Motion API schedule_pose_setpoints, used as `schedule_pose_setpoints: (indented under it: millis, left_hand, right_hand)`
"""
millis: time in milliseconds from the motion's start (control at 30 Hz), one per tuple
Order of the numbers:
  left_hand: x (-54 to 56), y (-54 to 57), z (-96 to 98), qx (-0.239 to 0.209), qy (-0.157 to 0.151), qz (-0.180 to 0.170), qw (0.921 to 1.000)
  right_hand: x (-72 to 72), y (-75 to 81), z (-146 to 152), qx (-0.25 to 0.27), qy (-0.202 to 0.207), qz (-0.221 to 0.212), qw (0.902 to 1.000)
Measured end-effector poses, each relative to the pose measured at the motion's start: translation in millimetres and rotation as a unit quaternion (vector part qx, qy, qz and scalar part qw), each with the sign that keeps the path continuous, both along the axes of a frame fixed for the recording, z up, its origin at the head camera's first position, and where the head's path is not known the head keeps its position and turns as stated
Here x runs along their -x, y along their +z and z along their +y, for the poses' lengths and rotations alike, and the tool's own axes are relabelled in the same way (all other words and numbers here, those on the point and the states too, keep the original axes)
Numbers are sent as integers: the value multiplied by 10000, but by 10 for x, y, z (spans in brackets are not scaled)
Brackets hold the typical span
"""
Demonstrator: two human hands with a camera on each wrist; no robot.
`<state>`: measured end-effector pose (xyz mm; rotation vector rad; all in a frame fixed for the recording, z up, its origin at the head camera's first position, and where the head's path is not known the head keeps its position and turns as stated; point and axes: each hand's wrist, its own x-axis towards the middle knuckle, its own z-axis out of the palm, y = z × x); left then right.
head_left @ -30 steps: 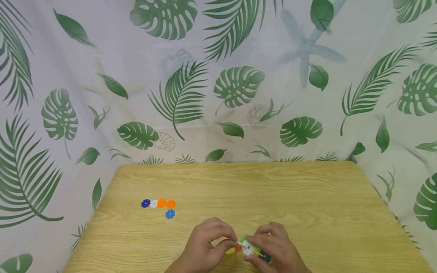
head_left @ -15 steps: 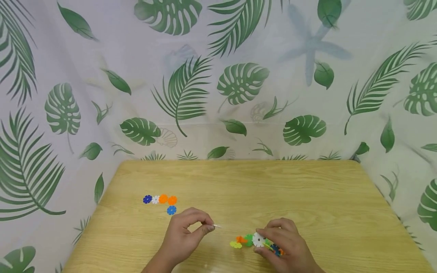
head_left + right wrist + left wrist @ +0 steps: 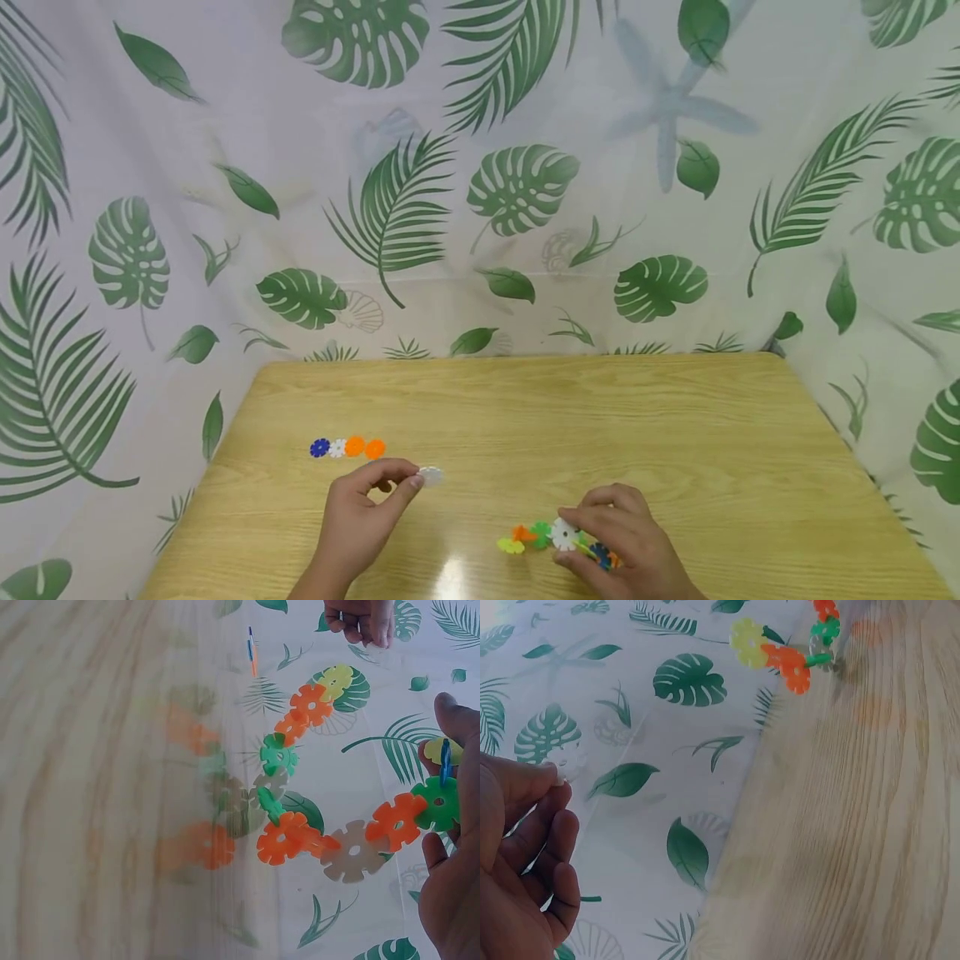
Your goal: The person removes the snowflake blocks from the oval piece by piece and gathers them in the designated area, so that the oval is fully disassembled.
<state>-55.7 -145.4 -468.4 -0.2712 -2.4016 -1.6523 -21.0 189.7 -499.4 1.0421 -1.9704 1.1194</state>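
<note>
Between thumb and fingertips, my left hand (image 3: pixel 360 512) pinches a white notched plastic disc (image 3: pixel 431 476), held left of centre over the table. My right hand (image 3: pixel 633 537) grips a chain of interlocking notched discs near the front of the table. A white disc (image 3: pixel 565 534) of that chain shows by its fingertips. From there the chain runs left through a green disc (image 3: pixel 541 534) and an orange one (image 3: pixel 522 533) to a yellow end disc (image 3: pixel 511 546). In the right wrist view the chain curves, with a green disc (image 3: pixel 437 802) and a blue disc (image 3: pixel 445 761) close to the palm.
On the wooden table (image 3: pixel 675 433), at the left, lie a dark blue disc (image 3: pixel 320 447), a white disc (image 3: pixel 337 448) and two orange discs (image 3: pixel 355 447) in a row, just beyond my left hand. A leaf-printed cloth (image 3: pixel 525 317) hangs round the back and sides.
My left hand has moved left, away from the chain, carrying the white disc. My right hand has shifted slightly right with the chain. A light blue disc by the row is now hidden.
</note>
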Motion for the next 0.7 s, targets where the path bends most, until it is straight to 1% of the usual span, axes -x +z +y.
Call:
schedule_pose_setpoints:
  millis: [100, 300, 567, 700]
  left_hand:
    - [-6, -11, -49, 13, 250, -174, 9995]
    - [-16, -43, -159, 251, 518, -433, 9974]
    - [32, -79, -360, 503, 924, -513, 9931]
    - [59, -74, -452, 608, 1134, -691, 9893]
  right_hand:
    - [5, -5, -1, -10, 24, 41, 10000]
    - [21, -13, 6, 1, 49, 147, 9999]
    - [19, -19, 2, 16, 39, 117, 9999]
    - [11, -19, 1, -14, 15, 86, 10000]
